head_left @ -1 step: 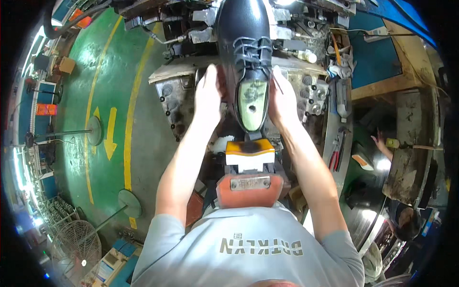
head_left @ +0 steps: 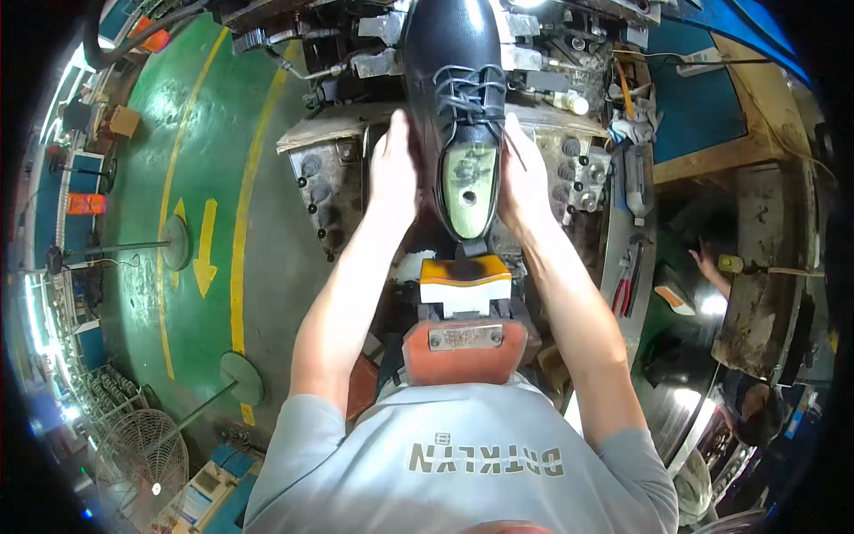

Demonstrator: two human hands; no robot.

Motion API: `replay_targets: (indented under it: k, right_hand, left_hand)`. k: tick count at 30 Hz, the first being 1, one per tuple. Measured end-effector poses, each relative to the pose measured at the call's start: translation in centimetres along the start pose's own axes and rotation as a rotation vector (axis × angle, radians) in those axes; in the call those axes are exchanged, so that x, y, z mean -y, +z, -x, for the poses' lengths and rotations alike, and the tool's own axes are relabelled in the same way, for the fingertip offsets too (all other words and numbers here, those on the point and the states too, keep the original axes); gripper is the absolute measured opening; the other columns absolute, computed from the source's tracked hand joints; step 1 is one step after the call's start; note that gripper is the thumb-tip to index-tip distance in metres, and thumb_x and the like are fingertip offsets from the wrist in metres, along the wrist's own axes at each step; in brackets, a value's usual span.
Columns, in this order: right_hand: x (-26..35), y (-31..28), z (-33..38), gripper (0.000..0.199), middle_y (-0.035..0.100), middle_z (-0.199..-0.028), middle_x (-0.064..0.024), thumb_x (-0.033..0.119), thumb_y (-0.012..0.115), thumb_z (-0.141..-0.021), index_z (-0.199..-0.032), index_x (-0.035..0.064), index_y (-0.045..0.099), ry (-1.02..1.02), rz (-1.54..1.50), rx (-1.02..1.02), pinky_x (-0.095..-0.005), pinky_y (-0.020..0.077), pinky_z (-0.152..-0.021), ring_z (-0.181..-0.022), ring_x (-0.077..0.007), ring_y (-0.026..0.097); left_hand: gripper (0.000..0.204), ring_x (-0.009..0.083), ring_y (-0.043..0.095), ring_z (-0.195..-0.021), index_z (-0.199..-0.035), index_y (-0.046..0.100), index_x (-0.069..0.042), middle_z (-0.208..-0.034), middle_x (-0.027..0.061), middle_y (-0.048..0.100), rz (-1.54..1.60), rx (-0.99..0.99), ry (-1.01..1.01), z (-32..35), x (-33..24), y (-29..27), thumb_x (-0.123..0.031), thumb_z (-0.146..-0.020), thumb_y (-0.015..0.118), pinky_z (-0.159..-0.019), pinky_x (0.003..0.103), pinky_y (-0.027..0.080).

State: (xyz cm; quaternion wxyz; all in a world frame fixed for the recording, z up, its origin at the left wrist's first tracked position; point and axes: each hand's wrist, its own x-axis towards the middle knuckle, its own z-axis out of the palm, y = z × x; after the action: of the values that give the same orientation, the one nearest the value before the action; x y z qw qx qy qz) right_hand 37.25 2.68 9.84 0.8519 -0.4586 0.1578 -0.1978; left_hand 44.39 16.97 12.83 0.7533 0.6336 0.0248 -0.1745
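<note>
A black lace-up leather shoe (head_left: 452, 40) sits on a pale green shoe last (head_left: 471, 178), toe toward the far side of the machine and heel toward me. Along the shoe's left side is my left hand (head_left: 393, 173), thumb pointing forward, its fingers partly hidden below the upper. My right hand (head_left: 525, 173) presses against the opposite side with its fingers curled under the shoe. Both hands look closed around the rear half. Just below the heel stands a yellow-and-white block (head_left: 465, 285) on the machine, above a reddish-brown padded plate (head_left: 464, 356).
Machine panels with knobs (head_left: 578, 182) flank the shoe. Red-handled pliers (head_left: 625, 289) lie on a ledge at right. Farther right, another person's hand (head_left: 709, 267) shows near a workbench (head_left: 763, 303). At left are a green floor (head_left: 142, 205) with yellow markings and a fan (head_left: 142, 463).
The shoe's heel has shifted slightly away from me. My left hand has edged forward and a little to the right; my right hand has moved only slightly.
</note>
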Motion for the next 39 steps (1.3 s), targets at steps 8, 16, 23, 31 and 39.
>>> replay_targets:
  k: [8,16,23,31,39]
  right_hand:
    - [2.5,4.4,1.5,0.029,0.062,-0.092,-0.0029,0.027,0.041,-0.104,-0.099,0.0064,0.06,0.09,-0.206,-0.075,-0.0294,0.0484,-0.077,-0.083,-0.0106,0.056]
    - [1.1,3.5,1.7,0.026,0.058,-0.09,-0.003,0.025,0.043,-0.101,-0.097,0.004,0.058,-0.143,0.121,-0.172,-0.0273,0.0441,-0.077,-0.082,-0.0105,0.052]
    - [1.9,-2.1,4.2,0.025,0.056,-0.091,-0.0025,0.025,0.049,-0.101,-0.115,0.006,0.057,0.088,0.21,-0.232,-0.028,0.0453,-0.075,-0.085,-0.0124,0.055]
    - [-3.6,-17.8,10.4,0.028,0.053,-0.079,-0.0016,0.031,0.043,-0.102,-0.109,0.0059,0.053,0.21,0.274,-0.441,-0.026,0.0462,-0.059,-0.067,-0.0107,0.053]
    - [-12.8,-25.4,20.1,0.027,0.053,-0.07,-0.0006,0.034,0.047,-0.099,-0.104,0.0088,0.055,0.557,-0.082,-0.655,-0.0297,0.0443,-0.055,-0.062,-0.0139,0.053]
  left_hand:
    - [0.041,0.0157,0.06,-0.09,-0.108,0.058,0.001,-0.103,0.0083,0.064,0.353,0.121,0.074,-0.7,-0.2,1.6,-0.033,-0.105,0.035,-0.085,0.03,0.048]
    - [0.04,0.014,0.056,-0.085,-0.104,0.061,0.002,-0.098,0.0062,0.065,0.276,0.116,0.115,-2.4,0.6,1.7,-0.029,-0.105,0.035,-0.083,0.029,0.046]
    - [0.037,0.0148,0.058,-0.081,-0.11,0.056,-0.004,-0.093,0.0061,0.06,0.182,0.054,-0.03,-0.1,3.2,-4.2,-0.036,-0.103,0.042,-0.07,0.03,0.047]
    - [0.04,0.0135,0.058,-0.073,-0.103,0.056,-0.003,-0.084,0.0062,0.061,0.145,-0.007,-0.158,6.3,8.8,-11.6,-0.037,-0.105,0.034,-0.067,0.028,0.047]
    - [0.042,0.0119,0.057,-0.071,-0.101,0.057,-0.004,-0.082,0.0045,0.061,0.112,-0.011,-0.169,8.9,9.8,-12.6,-0.038,-0.105,0.033,-0.067,0.027,0.045]
